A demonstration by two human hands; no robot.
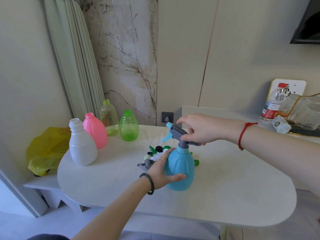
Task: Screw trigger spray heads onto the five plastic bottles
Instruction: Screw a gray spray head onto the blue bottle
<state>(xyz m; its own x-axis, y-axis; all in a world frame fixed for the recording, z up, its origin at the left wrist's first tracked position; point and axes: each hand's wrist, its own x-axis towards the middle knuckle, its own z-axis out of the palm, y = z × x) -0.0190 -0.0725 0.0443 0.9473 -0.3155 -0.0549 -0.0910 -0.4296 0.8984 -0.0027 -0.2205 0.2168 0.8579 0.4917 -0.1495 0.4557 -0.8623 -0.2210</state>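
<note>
Room: pale walls, with a brown-veined marble panel (124,58) in the corner. A pleated grey-green curtain (72,58) hangs gathered beside it. There is a dark wall socket (167,117) low down and the corner of a black screen (310,23) up on the right.
Surface: a white, matt, faintly speckled tabletop (225,196) with a rounded end. A lower white ledge (43,184) to its left carries a crumpled yellow plastic bag (45,149).
Blue bottle: the opaque, pear-shaped, softly fluted blue bottle (181,168) stands near the middle of the tabletop. A grey spray head (178,132) with a pale blue nozzle and trigger sits on its neck.
Left hand: the left hand (161,172) is wrapped round the bottle's belly, thumb in front. It wears a thin gold ring, with dark beads at the wrist.
Right hand: the right hand (199,130) is over the top, its fingers curled onto the grey spray head and gripping it. A red cord circles the wrist.
Open-necked bottles: four stand at the back left.
- The white bottle (82,146) is opaque with a threaded neck.
- The glossy pink bottle (96,130) is just behind it.
- The clear yellowish bottle (109,116) is smooth.
- The clear green bottle (129,126) is ribbed in rings.
Loose parts: a small heap of loose spray heads (152,156) in green, white, grey and black lies just behind the blue bottle.
Far right: a red-capped water bottle (273,104) stands beside glassware in a gold-wire rack (304,111).
</note>
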